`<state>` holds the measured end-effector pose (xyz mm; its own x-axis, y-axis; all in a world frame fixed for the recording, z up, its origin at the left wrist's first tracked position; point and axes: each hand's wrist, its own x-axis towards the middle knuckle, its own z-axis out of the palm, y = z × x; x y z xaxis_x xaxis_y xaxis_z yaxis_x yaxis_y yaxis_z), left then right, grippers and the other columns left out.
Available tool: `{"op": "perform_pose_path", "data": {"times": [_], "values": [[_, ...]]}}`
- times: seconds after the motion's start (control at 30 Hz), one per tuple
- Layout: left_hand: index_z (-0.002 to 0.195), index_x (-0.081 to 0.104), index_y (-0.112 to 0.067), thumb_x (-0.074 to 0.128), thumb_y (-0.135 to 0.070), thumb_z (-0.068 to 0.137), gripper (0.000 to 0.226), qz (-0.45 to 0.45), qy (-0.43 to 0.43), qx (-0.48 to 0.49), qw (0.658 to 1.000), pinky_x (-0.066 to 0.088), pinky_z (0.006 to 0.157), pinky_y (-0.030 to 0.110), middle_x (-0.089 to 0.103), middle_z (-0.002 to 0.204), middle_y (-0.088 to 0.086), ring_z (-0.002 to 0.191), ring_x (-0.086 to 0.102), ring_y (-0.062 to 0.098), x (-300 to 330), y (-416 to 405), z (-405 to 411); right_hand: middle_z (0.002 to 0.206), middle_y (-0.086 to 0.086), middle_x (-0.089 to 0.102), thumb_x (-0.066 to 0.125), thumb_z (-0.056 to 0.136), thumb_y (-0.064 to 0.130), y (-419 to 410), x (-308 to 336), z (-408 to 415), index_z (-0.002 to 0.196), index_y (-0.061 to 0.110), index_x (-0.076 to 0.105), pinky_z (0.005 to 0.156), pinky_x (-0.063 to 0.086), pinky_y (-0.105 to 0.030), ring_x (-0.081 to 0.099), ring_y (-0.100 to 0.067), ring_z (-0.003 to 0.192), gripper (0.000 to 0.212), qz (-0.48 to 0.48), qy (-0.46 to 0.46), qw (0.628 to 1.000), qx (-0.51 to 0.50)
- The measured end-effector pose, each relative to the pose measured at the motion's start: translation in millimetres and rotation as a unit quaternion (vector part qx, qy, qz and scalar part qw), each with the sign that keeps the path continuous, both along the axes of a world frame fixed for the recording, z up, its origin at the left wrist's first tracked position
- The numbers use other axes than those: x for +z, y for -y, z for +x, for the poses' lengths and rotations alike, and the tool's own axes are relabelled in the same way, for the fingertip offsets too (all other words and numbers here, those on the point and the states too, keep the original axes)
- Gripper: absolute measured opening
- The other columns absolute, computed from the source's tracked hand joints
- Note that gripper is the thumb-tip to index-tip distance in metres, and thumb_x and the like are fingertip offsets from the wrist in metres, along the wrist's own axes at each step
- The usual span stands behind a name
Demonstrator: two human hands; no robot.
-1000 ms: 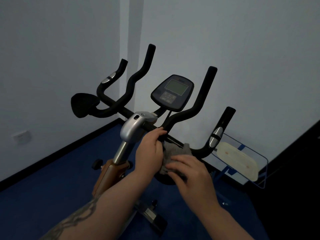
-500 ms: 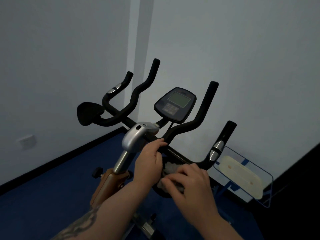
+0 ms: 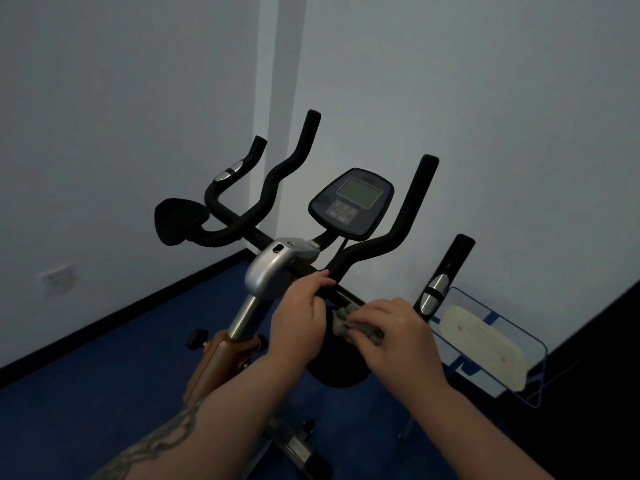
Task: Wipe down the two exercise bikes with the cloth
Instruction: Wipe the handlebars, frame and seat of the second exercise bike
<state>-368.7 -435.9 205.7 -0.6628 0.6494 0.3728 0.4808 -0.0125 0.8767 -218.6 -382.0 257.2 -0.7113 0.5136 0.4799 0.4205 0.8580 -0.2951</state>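
One exercise bike fills the middle of the head view, with black curved handlebars (image 3: pixel 398 233), a silver stem cap (image 3: pixel 273 268) and a dark console (image 3: pixel 351 202). My left hand (image 3: pixel 299 317) is closed around the black crossbar just right of the silver cap. My right hand (image 3: pixel 398 332) presses a grey cloth (image 3: pixel 348 322) onto the crossbar beside it, fingers curled over the cloth. A black elbow pad below the hands is mostly hidden. A second bike is out of sight.
The bike stands in a corner of pale walls on blue carpet (image 3: pixel 104 368). A blue wire rack (image 3: pixel 502 344) holding a cream pad leans at the right wall. A wall socket (image 3: pixel 57 279) sits low on the left.
My view has tilted up, so the bike sits lower in frame. My right hand has slid the cloth a little along the crossbar; my left hand keeps its hold.
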Motion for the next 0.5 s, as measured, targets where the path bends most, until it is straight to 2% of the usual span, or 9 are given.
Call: {"op": "perform_pose_path", "data": {"times": [0.07, 0.17, 0.27, 0.4, 0.5], "values": [[0.111, 0.063, -0.028, 0.042, -0.004, 0.092, 0.038, 0.002, 0.000, -0.002, 1.000, 0.036, 0.091, 0.010, 0.054, 0.125, -0.021, 0.118, 0.047, -0.004, -0.4, -0.1, 0.2, 0.084, 0.014, 0.065, 0.081, 0.071, 0.020, 12.3, -8.2, 3.0, 0.082, 0.026, 0.075, 0.069, 0.036, -0.012, 0.051, -0.009, 0.083, 0.014, 0.010, 0.026, 1.000, 0.011], [0.111, 0.063, -0.029, 0.042, -0.005, 0.092, 0.038, 0.007, -0.003, -0.003, 1.000, 0.042, 0.095, 0.019, 0.053, 0.124, -0.022, 0.118, 0.048, -0.004, -1.5, 0.3, -0.1, 0.079, 0.016, 0.063, 0.085, 0.065, 0.024, 20.6, -6.5, 6.5, 0.077, 0.030, 0.072, 0.062, 0.044, -0.017, 0.052, -0.008, 0.077, 0.019, 0.048, 0.087, 0.993, 0.061], [0.111, 0.064, -0.028, 0.042, -0.004, 0.091, 0.038, 0.013, -0.001, -0.003, 1.000, 0.044, 0.095, 0.024, 0.056, 0.126, -0.019, 0.118, 0.049, -0.002, -2.2, 0.1, -0.8, 0.085, 0.011, 0.068, 0.085, 0.066, 0.020, 6.2, 3.0, 3.8, 0.084, 0.024, 0.075, 0.066, 0.048, -0.022, 0.058, -0.012, 0.081, 0.021, 0.035, 0.059, 0.997, 0.041], [0.111, 0.064, -0.028, 0.043, -0.004, 0.091, 0.038, 0.015, 0.003, -0.001, 1.000, 0.043, 0.095, 0.022, 0.056, 0.126, -0.020, 0.119, 0.049, -0.002, -2.5, -0.3, -0.5, 0.090, 0.013, 0.065, 0.082, 0.069, 0.014, 17.7, -10.1, 3.0, 0.091, 0.025, 0.074, 0.072, 0.041, -0.016, 0.051, -0.007, 0.088, 0.025, -0.011, -0.009, 1.000, -0.023], [0.111, 0.064, -0.027, 0.042, -0.003, 0.092, 0.038, 0.016, 0.001, -0.002, 1.000, 0.044, 0.094, 0.022, 0.056, 0.125, -0.020, 0.118, 0.050, -0.001, -3.1, -0.7, -0.3, 0.085, 0.017, 0.061, 0.081, 0.065, 0.014, 38.2, -23.6, 7.0, 0.085, 0.030, 0.068, 0.065, 0.043, -0.020, 0.046, -0.005, 0.082, 0.029, 0.021, 0.024, 0.999, 0.014]]}}
